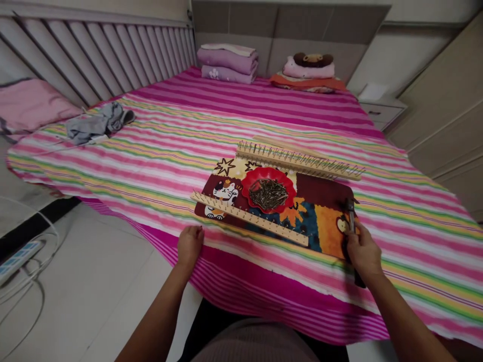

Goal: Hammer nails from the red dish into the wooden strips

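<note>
A colourful cartoon mat (324,221) lies on the striped bedsheet near the bed's front edge. On it sits a red dish (268,190) filled with several small nails. A wooden strip studded with nails (249,218) lies in front of the dish, and a longer nailed strip (300,161) lies behind it. My right hand (363,252) is closed round the handle of a hammer (351,213), whose head rests on the mat's right end. My left hand (189,244) rests on the sheet left of the mat, fingers curled under, holding nothing that I can see.
A grey crumpled cloth (98,123) lies at the bed's far left. Folded purple blankets (227,62) and a pink pillow with a plush toy (311,66) sit at the headboard. A power strip with cables (17,256) lies on the floor at left. A nightstand (381,108) stands at right.
</note>
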Available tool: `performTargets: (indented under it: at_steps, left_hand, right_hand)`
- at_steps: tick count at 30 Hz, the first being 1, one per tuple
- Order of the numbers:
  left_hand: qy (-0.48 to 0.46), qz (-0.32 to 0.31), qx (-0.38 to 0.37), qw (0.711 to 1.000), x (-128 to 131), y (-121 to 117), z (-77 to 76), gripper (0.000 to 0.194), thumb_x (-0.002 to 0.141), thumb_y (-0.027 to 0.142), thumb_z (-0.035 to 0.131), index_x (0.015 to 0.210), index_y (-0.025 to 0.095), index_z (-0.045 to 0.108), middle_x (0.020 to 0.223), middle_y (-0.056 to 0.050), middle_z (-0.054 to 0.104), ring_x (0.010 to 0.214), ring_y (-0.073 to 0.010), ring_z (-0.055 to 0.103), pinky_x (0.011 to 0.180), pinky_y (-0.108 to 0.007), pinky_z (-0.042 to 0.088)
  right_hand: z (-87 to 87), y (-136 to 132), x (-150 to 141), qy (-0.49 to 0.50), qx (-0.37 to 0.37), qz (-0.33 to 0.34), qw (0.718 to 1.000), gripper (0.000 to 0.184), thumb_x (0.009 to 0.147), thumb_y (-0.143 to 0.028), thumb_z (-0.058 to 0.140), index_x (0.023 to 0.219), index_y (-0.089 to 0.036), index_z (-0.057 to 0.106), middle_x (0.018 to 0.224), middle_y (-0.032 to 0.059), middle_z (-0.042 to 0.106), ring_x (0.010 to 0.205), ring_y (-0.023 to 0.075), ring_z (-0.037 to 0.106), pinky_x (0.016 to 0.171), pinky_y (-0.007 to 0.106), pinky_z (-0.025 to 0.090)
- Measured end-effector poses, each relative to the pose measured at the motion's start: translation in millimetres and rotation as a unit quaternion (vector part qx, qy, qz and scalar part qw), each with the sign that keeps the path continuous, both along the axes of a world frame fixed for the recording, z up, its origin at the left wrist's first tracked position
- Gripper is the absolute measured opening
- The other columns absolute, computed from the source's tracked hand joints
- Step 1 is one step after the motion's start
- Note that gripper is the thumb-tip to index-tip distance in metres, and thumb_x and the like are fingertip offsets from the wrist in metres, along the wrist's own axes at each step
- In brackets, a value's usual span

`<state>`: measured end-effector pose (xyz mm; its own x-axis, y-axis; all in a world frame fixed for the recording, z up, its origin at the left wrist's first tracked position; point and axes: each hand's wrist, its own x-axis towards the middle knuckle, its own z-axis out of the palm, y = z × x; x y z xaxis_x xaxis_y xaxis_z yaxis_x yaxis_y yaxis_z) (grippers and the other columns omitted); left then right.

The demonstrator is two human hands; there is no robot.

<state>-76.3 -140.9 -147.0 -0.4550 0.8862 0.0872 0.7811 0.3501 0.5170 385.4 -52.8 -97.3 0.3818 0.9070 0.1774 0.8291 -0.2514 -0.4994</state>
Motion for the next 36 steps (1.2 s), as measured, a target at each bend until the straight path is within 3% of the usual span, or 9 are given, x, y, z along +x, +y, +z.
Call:
performTargets:
  at_steps: [4, 8, 14, 18, 21, 24, 28, 32, 36]
  left_hand:
    - [0.007, 0.005, -0.008, 1.000, 0.2, -1.0, -0.4, 0.023, 0.081, 0.030, 0.045, 0.077, 0.018, 0.064, 0.083, -0.009, 0.064, 0.083, -0.0222, 0.058, 0.076, -0.033, 0.045]
    - [-0.012, 0.057, -0.017, 0.998, -5.3, 1.8, -3.4, 0.027, 0.080, 0.038, 0.048, 0.088, 0.017, 0.063, 0.083, -0.007, 0.064, 0.076, -0.0206, 0.058, 0.067, -0.031, 0.044]
    - [0.014, -0.001, -0.047, 0.999, -8.8, 10.4, -5.0, 0.027, 0.079, 0.035, 0.048, 0.090, 0.018, 0.066, 0.092, -0.010, 0.068, 0.085, -0.0233, 0.061, 0.073, -0.032, 0.045]
    - [0.020, -0.016, -0.041, 0.999, -6.9, 7.8, 3.4, 0.028, 0.078, 0.034, 0.046, 0.084, 0.017, 0.067, 0.090, -0.013, 0.068, 0.085, -0.0256, 0.062, 0.074, -0.035, 0.046]
    - [-0.032, 0.044, -0.022, 0.998, 1.3, 2.3, 18.4, 0.030, 0.077, 0.040, 0.047, 0.084, 0.018, 0.066, 0.084, -0.010, 0.069, 0.079, -0.0252, 0.062, 0.071, -0.037, 0.046]
    - [-0.177, 0.111, 0.042, 0.977, 22.9, -2.3, 39.2, 0.033, 0.070, 0.046, 0.058, 0.088, 0.019, 0.065, 0.079, -0.005, 0.069, 0.076, -0.0220, 0.064, 0.076, -0.038, 0.048]
    - [-0.420, 0.079, 0.091, 0.900, 71.0, -0.5, 67.0, 0.042, 0.059, 0.046, 0.071, 0.088, 0.017, 0.065, 0.075, -0.003, 0.069, 0.070, -0.0175, 0.065, 0.071, -0.032, 0.052]
    - [-0.456, 0.032, 0.114, 0.882, 117.5, 9.8, 82.8, 0.035, 0.057, 0.041, 0.074, 0.080, 0.017, 0.065, 0.066, 0.000, 0.067, 0.065, -0.0134, 0.063, 0.064, -0.026, 0.051]
    - [-0.476, 0.014, 0.152, 0.866, 145.3, 21.4, 81.9, 0.032, 0.059, 0.040, 0.073, 0.079, 0.017, 0.064, 0.064, 0.001, 0.065, 0.061, -0.0120, 0.062, 0.062, -0.025, 0.052]
  right_hand:
    - [3.3, -0.8, -3.9, 0.014, -0.016, -0.019, 1.000, 0.054, 0.082, -0.041, 0.041, 0.128, -0.016, 0.058, 0.086, 0.0123, 0.070, 0.067, 0.0260, 0.061, 0.061, 0.034, 0.043]
    - [2.6, 0.0, -6.1, 0.026, 0.006, -0.015, 1.000, 0.053, 0.083, -0.037, 0.041, 0.127, -0.014, 0.059, 0.090, 0.0124, 0.070, 0.072, 0.0247, 0.061, 0.064, 0.033, 0.044]
    - [-2.5, 2.2, -3.3, 0.035, 0.023, -0.011, 0.999, 0.051, 0.083, -0.034, 0.042, 0.127, -0.013, 0.059, 0.092, 0.0133, 0.071, 0.077, 0.0259, 0.062, 0.066, 0.033, 0.045]
    - [-4.3, 2.1, -3.5, 0.039, 0.037, -0.008, 0.999, 0.050, 0.084, -0.033, 0.040, 0.126, -0.014, 0.058, 0.095, 0.0129, 0.071, 0.078, 0.0262, 0.063, 0.066, 0.033, 0.045]
    - [-6.8, 2.8, -3.0, 0.039, 0.046, -0.012, 0.998, 0.047, 0.085, -0.033, 0.040, 0.124, -0.015, 0.060, 0.092, 0.0120, 0.071, 0.076, 0.0260, 0.064, 0.065, 0.033, 0.046]
    - [-9.9, 4.4, -1.4, 0.037, 0.045, -0.012, 0.998, 0.048, 0.085, -0.034, 0.041, 0.125, -0.015, 0.059, 0.091, 0.0122, 0.071, 0.076, 0.0260, 0.064, 0.066, 0.033, 0.046]
    - [-12.9, 6.4, 0.4, 0.033, 0.042, -0.013, 0.998, 0.047, 0.087, -0.034, 0.040, 0.127, -0.016, 0.058, 0.091, 0.0117, 0.071, 0.076, 0.0258, 0.064, 0.068, 0.033, 0.047]
    - [-14.1, 6.8, 0.4, 0.034, 0.033, -0.019, 0.999, 0.048, 0.087, -0.034, 0.040, 0.128, -0.016, 0.057, 0.089, 0.0120, 0.071, 0.074, 0.0264, 0.064, 0.067, 0.034, 0.048]
    - [-13.7, 6.0, -0.4, 0.044, 0.036, -0.015, 0.998, 0.047, 0.088, -0.034, 0.039, 0.128, -0.016, 0.056, 0.093, 0.0117, 0.071, 0.076, 0.0261, 0.065, 0.069, 0.035, 0.048]
